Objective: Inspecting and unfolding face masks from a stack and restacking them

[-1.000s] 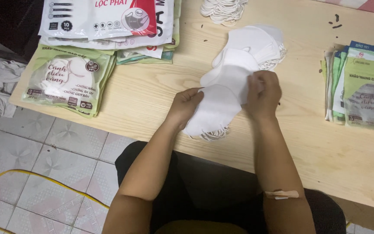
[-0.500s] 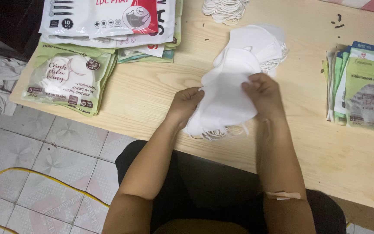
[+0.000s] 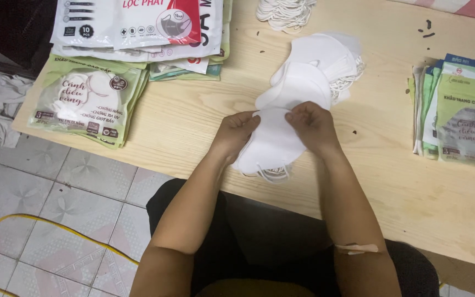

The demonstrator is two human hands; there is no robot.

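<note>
White face masks (image 3: 273,144), a small flat stack of them, sit at the near edge of the desk (image 3: 193,126), pinched at their far edge between both hands. From the head camera, the left hand (image 3: 236,132) grips the stack's left side with fingers curled over the top, and the right hand (image 3: 313,127) grips the right side the same way; both are closed on the masks, thumbs hidden underneath. Thin white ear loops hang out from the near end of the stack, just over the desk's edge.

Just beyond the hands lies a looser pile of white masks (image 3: 320,63), fanned out and overlapping, its near mask touching the held stack. Farther off, at the far edge, a bundle of white elastic loops (image 3: 284,11) rests on the wood.

To the left are flat packaging bags: a green-and-white stack (image 3: 86,99) near the left corner, and a white-and-red stack (image 3: 138,25) behind it. On the right, another stack of green pouches (image 3: 463,113) lies well apart from the hands. Below the desk are pale floor tiles with a yellow cable (image 3: 45,225) curving across them.

To square the held stack well, I judge the edges should be aligned by tapping or nudging with both thumbs while the fingers keep even pressure, and the dangling loops tucked together so none snag or pull a mask out of line.
</note>
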